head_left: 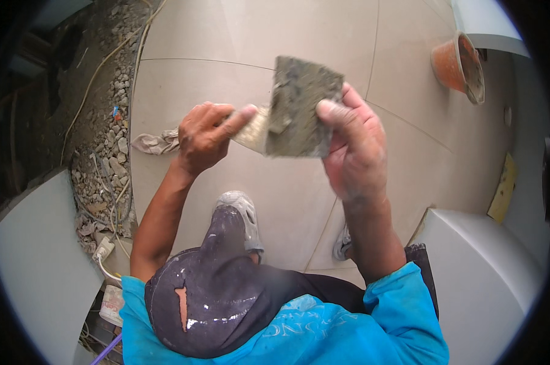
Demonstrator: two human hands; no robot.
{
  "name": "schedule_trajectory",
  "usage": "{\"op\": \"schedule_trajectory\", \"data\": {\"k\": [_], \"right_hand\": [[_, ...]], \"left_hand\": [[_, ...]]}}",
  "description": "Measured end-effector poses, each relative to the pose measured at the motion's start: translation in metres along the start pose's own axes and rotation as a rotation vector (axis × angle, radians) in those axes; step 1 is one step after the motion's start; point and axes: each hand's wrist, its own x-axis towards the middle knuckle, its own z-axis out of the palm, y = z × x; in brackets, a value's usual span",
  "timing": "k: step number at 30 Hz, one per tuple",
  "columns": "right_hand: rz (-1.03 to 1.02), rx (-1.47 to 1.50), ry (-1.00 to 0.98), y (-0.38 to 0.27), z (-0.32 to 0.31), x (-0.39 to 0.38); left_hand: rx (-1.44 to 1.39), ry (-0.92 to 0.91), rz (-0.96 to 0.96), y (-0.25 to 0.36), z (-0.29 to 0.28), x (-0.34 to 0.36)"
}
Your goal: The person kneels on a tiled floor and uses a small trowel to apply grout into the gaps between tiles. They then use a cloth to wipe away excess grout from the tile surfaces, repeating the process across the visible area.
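Up in front of me, my right hand (354, 140) grips a square flat piece (299, 103) coated with rough grey-green mortar, thumb on its face and fingers round the right edge. My left hand (211, 131) is closed on a pale, flat, slightly blurred piece (250, 129) that reaches behind or against the coated piece's left side; I cannot make out exactly what it is. Below are my dark, paint-flecked trousers and light shoes (238, 207).
Pale floor tiles (202, 30) lie beneath. An orange bucket (451, 67) stands at upper right, a yellow board (501, 188) by the right wall. A white ledge (469, 267) is at lower right. Rubble (116, 170), cables and a crumpled rag (153, 143) line the left side.
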Motion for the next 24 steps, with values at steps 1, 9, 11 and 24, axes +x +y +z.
{"op": "schedule_trajectory", "data": {"k": [1, 9, 11, 24], "right_hand": [[-0.034, -0.001, 0.026, -0.003, -0.005, 0.004], [-0.076, -0.284, 0.184, -0.029, -0.112, 0.024], [-0.144, -0.494, 0.277, -0.028, -0.139, 0.037], [-0.223, -0.924, 0.443, 0.007, -0.204, 0.071]], "left_hand": [[-0.081, 0.058, -0.061, -0.002, 0.005, -0.004], [-0.462, 0.204, -1.111, -0.025, -0.018, -0.07], [-0.496, 0.176, -1.193, -0.031, -0.021, -0.081], [-0.457, 0.244, -1.324, -0.056, -0.022, -0.114]]}}
